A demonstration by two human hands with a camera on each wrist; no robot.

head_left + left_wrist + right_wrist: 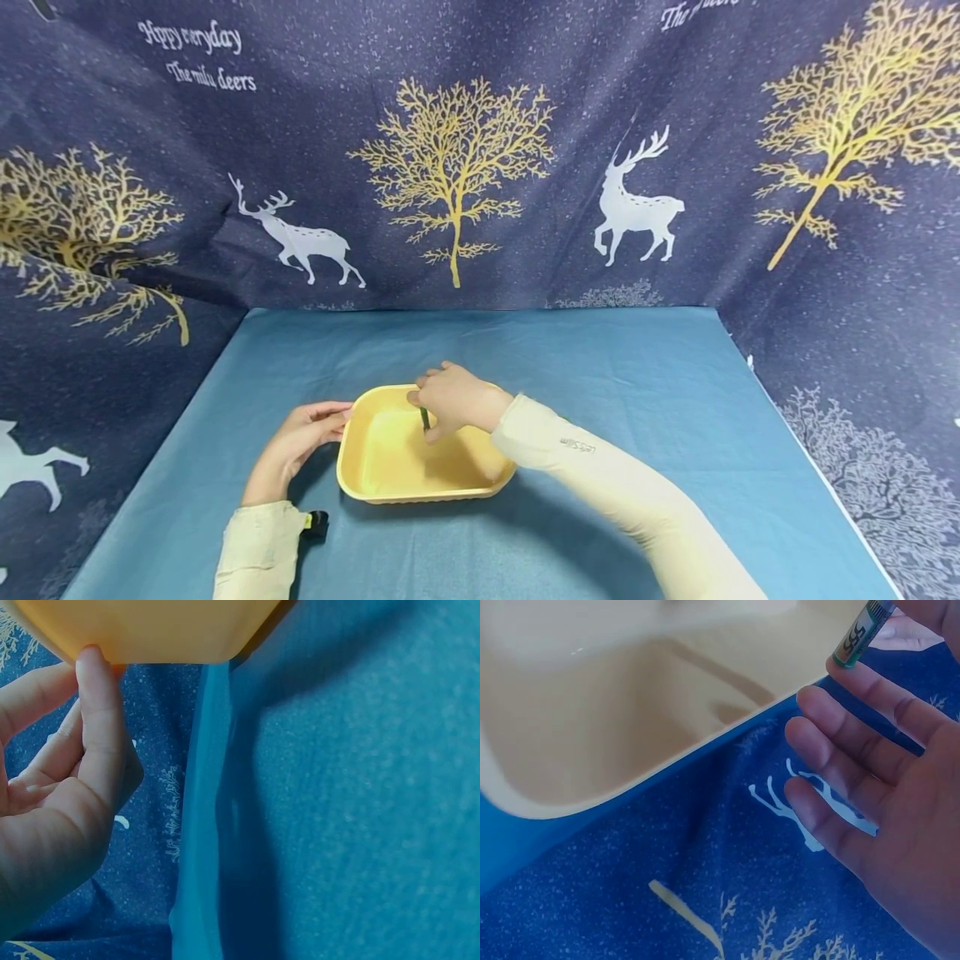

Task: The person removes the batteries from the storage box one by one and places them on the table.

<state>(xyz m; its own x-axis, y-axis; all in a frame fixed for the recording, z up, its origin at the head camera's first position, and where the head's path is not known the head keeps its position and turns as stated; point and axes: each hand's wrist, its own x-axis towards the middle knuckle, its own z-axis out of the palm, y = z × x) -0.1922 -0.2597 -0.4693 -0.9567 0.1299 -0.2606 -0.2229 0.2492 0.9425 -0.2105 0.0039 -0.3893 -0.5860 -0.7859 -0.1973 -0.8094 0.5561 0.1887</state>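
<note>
A yellow plastic basin (390, 467) stands on the blue cloth in the head view. My left hand (303, 429) pinches its left rim, and in the left wrist view the thumb (101, 712) presses against the basin's edge. Over the basin, my right hand (453, 400) holds a slim green battery (425, 418) between thumb and fingers. The right wrist view shows the battery (861, 634) with dark lettering on a pale label and a green end, its tip at the index finger. The other right fingers (829, 754) are spread beside the rim.
The blue cloth (637, 375) covers the table, whose right edge slopes toward me. Dark blue fabric (525, 250) printed with deer and trees hangs behind and at the sides. A small green bit (565, 418) peeks out behind the right sleeve.
</note>
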